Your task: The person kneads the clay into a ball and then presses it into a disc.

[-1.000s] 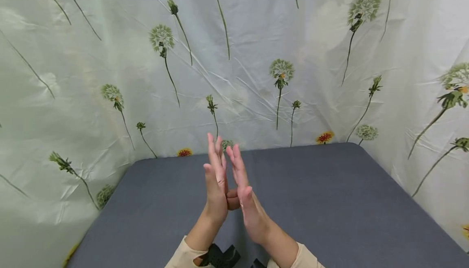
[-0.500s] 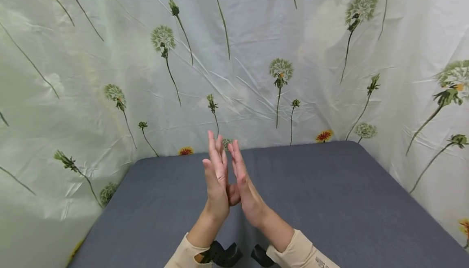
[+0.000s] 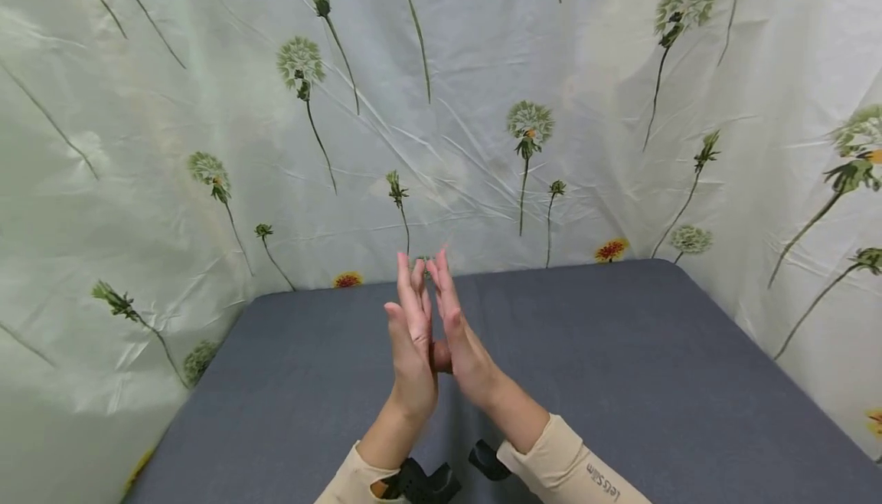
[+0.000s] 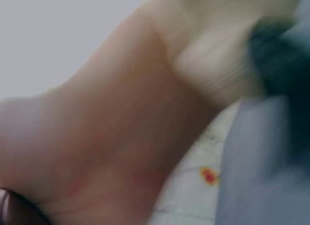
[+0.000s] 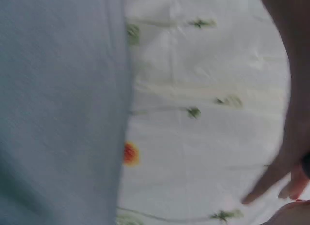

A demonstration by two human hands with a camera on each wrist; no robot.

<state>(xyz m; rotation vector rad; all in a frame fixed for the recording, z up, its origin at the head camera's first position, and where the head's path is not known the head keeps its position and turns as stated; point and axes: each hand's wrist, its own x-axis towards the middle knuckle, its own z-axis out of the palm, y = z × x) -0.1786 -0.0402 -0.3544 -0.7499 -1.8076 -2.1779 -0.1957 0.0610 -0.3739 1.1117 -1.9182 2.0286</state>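
My left hand and my right hand face each other palm to palm above the grey table, fingers straight and pointing away. Between the two palms sits a small rounded brown thing, mostly hidden by the hands; I cannot tell what kind it is. In the left wrist view, a blurred hand and forearm fill most of the picture, and a dark shiny curved piece shows at the lower left corner. Fingers reach in from the right side of the right wrist view.
The grey-covered table spreads under my hands, with rounded far corners. Behind it and along both sides hangs a pale curtain printed with dandelions. A black strap piece sits at my left cuff, another black piece by my right.
My right hand has slid forward against my left, so its fingertips now reach about level with the left ones. The gap between the palms has narrowed and the brown thing lies slightly farther forward.
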